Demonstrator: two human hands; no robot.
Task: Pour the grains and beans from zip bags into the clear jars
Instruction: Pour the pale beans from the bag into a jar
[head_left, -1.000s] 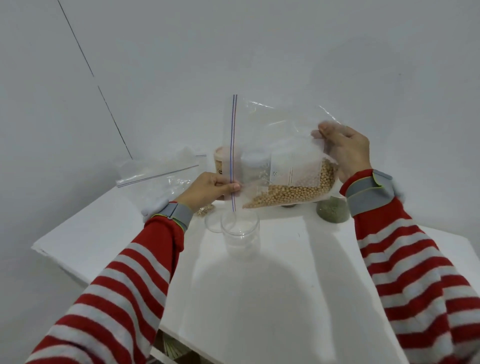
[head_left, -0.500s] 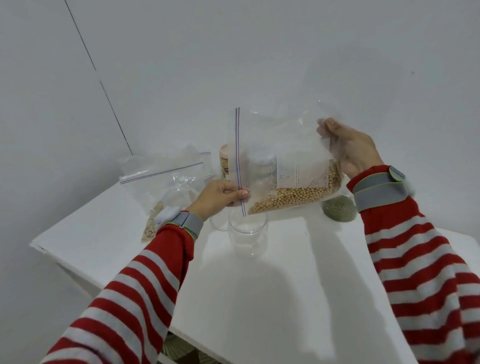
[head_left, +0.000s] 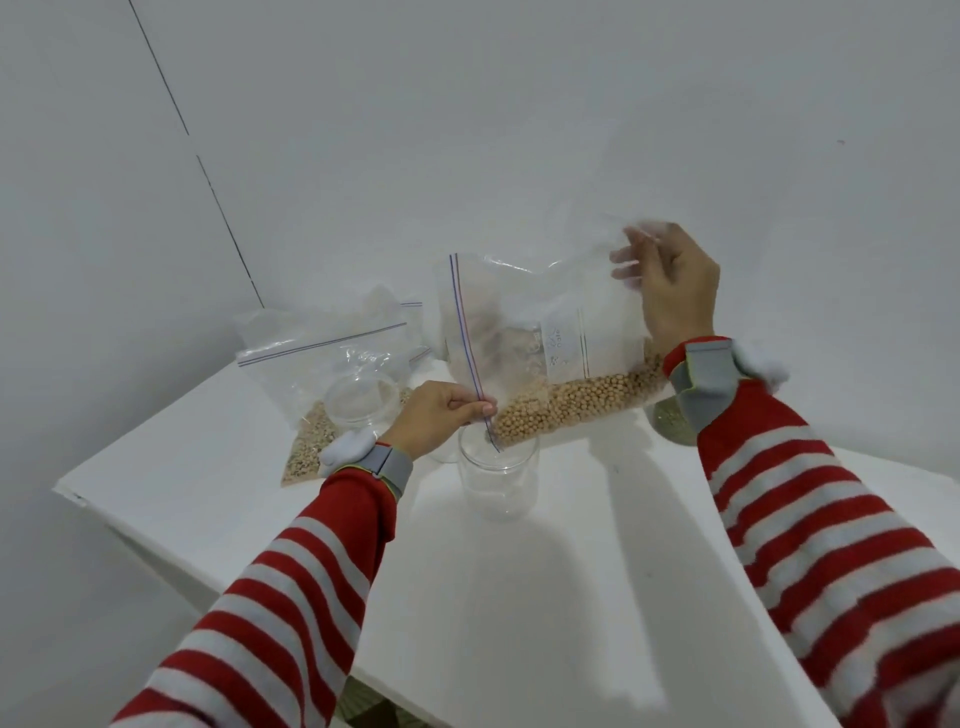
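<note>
Desk (head_left: 519, 597): white top. It carries the clear jar (head_left: 498, 478), from which all places below are reckoned

Zip bag (head_left: 519, 332): large, clear, thin film, held in the air just above and behind the clear jar and turned on its side. Its zip edge (head_left: 467, 343), lined blue and red, runs down to the jar's mouth; whether the zip is parted cannot be told. Judged limp and slippery, with all its weight in the low fold. Best held at two places: beside the mouth to steer, and at the far closed corner to lift

Second zip bag (head_left: 332, 358): clear, slumped on the desk left of and behind the clear jar, with pale speckled grains (head_left: 306, 447) in its bottom

Right hand (head_left: 670, 286): above and right of the clear jar, fingers curled on the held bag's raised corner

Left hand (head_left: 441, 415): just left of the jar's rim, thumb and fingers pinching the low end of the zip edge

Clear jar: upright, open, no contents seen. Judged rigid, smooth and breakable, and light enough to tip if the bag drags on its rim

Smaller clear jar (head_left: 363, 402): left of and behind the clear jar, in front of the second bag

Beans (head_left: 571, 405): round, tan, heaped along the held bag's low edge, just above and right of the jar's mouth. Judged hard and free-rolling, likely to come in a rush

Label panel (head_left: 587, 343): white write-on patch on the held bag. One faint word may read "Date" but is too blurred to be sure; no brand is legible
</note>
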